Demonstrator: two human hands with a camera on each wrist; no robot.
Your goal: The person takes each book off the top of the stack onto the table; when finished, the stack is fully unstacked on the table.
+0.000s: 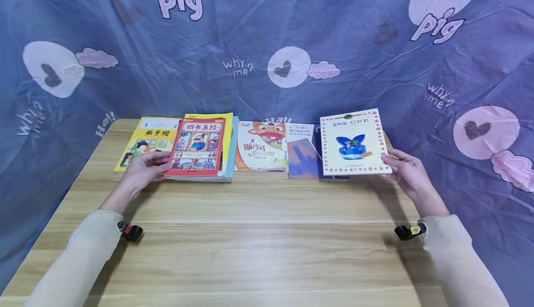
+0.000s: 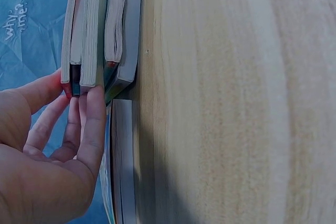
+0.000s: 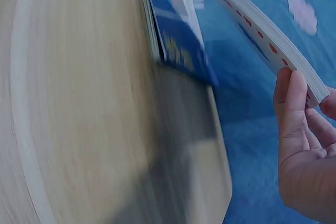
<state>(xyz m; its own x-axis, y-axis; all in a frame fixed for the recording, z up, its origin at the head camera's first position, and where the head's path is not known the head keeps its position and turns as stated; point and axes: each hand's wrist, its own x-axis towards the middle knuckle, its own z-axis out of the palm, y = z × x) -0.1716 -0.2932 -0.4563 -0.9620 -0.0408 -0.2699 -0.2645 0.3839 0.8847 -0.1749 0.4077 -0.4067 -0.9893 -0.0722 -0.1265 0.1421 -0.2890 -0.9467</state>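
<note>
My left hand [image 1: 146, 170] grips the left edge of a few books, with a red-covered book [image 1: 198, 147] on top. In the left wrist view the thumb lies on the top cover and the fingers [image 2: 94, 124] reach beneath the upper books. My right hand [image 1: 406, 172] pinches the lower right edge of a white book with a blue butterfly [image 1: 354, 133]. Seen from the right wrist, that white book [image 3: 278, 40] is tilted and raised off the table, apart from a blue book [image 3: 176, 30] lying below it.
Along the table's [image 1: 250, 242] back edge lie a yellow book [image 1: 135, 135], a white book with an orange cartoon animal [image 1: 260, 149] and a book with a purple tower [image 1: 302, 154]. Behind them hangs a blue printed cloth [image 1: 233, 28].
</note>
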